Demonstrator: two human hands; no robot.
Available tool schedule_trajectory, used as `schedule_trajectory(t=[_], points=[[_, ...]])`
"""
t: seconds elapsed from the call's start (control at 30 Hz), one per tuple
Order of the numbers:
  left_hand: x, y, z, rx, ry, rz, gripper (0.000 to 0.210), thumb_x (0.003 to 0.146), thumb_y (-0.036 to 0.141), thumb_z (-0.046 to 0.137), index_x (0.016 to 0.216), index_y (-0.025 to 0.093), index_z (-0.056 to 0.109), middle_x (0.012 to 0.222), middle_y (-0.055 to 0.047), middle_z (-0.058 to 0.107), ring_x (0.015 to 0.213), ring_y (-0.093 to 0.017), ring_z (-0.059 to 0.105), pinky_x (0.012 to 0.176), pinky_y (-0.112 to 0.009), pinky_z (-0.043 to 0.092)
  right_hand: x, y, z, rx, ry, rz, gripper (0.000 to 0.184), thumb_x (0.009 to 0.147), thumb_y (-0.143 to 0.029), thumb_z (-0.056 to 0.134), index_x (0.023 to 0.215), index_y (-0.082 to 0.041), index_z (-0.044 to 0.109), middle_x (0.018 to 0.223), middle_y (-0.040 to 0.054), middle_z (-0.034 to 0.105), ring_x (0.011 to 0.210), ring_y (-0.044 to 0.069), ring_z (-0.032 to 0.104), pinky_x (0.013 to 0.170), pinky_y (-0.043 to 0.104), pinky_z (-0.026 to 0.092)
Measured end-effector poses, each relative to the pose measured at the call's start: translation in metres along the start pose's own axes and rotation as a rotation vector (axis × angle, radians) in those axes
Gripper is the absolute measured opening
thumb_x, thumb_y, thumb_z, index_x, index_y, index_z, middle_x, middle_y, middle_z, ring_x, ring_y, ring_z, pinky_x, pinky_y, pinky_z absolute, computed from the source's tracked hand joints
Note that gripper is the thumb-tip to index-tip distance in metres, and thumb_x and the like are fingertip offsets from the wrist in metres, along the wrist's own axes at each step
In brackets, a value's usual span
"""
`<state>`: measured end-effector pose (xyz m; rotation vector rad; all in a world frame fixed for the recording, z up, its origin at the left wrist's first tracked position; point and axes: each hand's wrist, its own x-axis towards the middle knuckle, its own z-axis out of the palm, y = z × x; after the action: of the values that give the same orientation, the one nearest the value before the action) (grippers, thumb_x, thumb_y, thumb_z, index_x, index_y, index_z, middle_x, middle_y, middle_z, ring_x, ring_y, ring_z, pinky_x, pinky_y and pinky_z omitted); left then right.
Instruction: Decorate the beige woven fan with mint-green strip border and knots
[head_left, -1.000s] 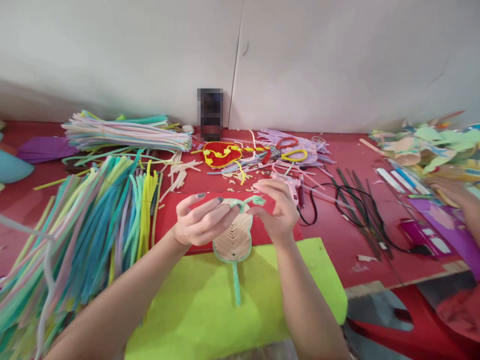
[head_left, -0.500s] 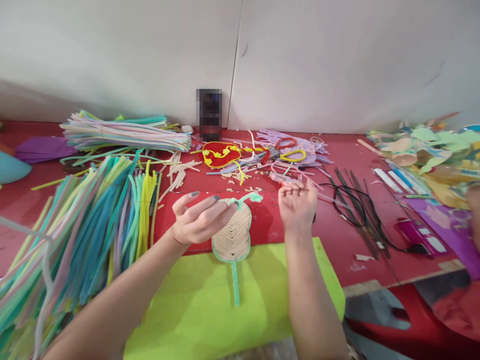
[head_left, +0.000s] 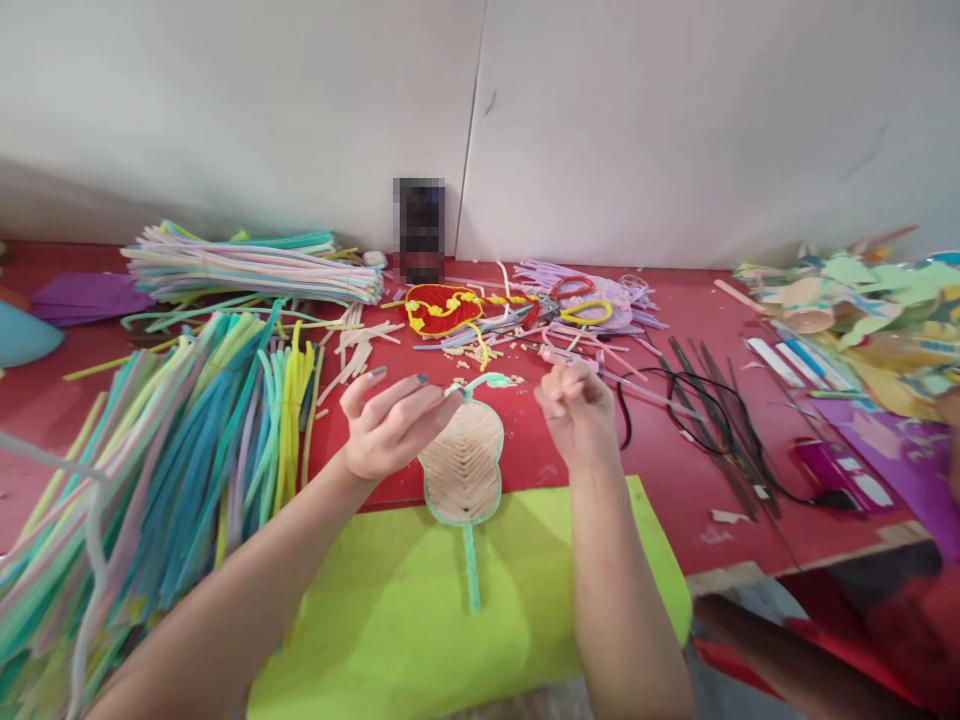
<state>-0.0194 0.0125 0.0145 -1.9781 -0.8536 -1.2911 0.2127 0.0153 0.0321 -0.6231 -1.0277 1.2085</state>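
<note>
A leaf-shaped fan [head_left: 463,465], beige in a herringbone pattern with a mint-green edge and handle, lies in front of me. Its handle rests over the lime-green sheet [head_left: 382,590]. My left hand [head_left: 397,420] is at the fan's upper left edge, thumb and fingertips pinched on a mint-green pipe cleaner [head_left: 491,381] that curls out to the right above the fan. To the right of it, my right hand [head_left: 581,410] is raised with fingers curled and pressed together. Whatever those fingers hold, if anything, cannot be made out.
Pipe cleaner bundles [head_left: 217,430] fill the left side. Behind my hands lie a red and yellow fan [head_left: 441,310], scissors [head_left: 585,312] and beige scraps. To the right are a black cable [head_left: 697,410], a purple device [head_left: 844,475] and paper-like pieces [head_left: 862,290].
My right hand has moved slightly left and its fingers have curled inward. My left hand has barely shifted, and the pipe cleaner's curled end has moved a little left and up.
</note>
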Motion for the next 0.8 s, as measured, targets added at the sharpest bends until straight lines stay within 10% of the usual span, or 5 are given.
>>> schedule_trajectory(t=[0.2,0.43,0.5,0.67,0.8], points=[[0.001,0.001,0.001,-0.02,-0.002,0.048,0.033,0.071,0.016,0.073,0.095,0.037,0.066,0.082,0.004,0.063,0.088,-0.014,0.057,0.1,-0.034,0.03,0.004,-0.011,-0.002,0.045,0.313,-0.109,0.031,0.088,-0.046,0.048,0.116,-0.038,0.057,0.109,-0.0025,0.065,0.104,0.01,0.06,0.087,0.027,0.047],[-0.006,-0.003,0.003,0.008,-0.049,0.001,0.035,0.073,0.018,0.072,0.1,0.04,0.065,0.085,0.004,0.063,0.091,-0.015,0.057,0.102,-0.037,0.028,-0.021,-0.04,0.007,-0.116,-1.078,0.537,0.041,0.081,-0.054,0.056,0.097,-0.02,0.072,0.09,0.0098,0.074,0.082,0.02,0.071,0.069,0.029,0.055],[-0.008,-0.003,0.003,-0.003,-0.062,-0.009,0.036,0.074,0.019,0.072,0.101,0.041,0.064,0.085,0.004,0.063,0.09,-0.016,0.058,0.101,-0.037,0.029,-0.015,-0.032,-0.001,-0.227,-0.865,0.582,0.037,0.086,-0.046,0.052,0.105,-0.019,0.069,0.1,0.0114,0.072,0.09,0.02,0.069,0.074,0.032,0.055],[-0.009,-0.002,0.003,-0.046,-0.083,-0.038,0.037,0.074,0.019,0.072,0.103,0.042,0.064,0.086,0.004,0.064,0.09,-0.016,0.058,0.1,-0.038,0.03,0.008,-0.008,-0.016,-0.461,0.501,-0.106,0.047,0.082,-0.036,0.06,0.128,-0.034,0.05,0.143,0.0025,0.043,0.13,0.017,0.044,0.095,0.036,0.048],[-0.009,-0.001,0.004,0.017,-0.095,0.009,0.033,0.074,0.02,0.071,0.1,0.041,0.065,0.085,0.004,0.064,0.087,-0.016,0.058,0.098,-0.039,0.032,0.002,-0.023,-0.003,-0.433,0.368,-0.318,0.049,0.083,-0.04,0.058,0.13,-0.042,0.044,0.149,-0.0038,0.033,0.134,0.016,0.037,0.101,0.036,0.043]])
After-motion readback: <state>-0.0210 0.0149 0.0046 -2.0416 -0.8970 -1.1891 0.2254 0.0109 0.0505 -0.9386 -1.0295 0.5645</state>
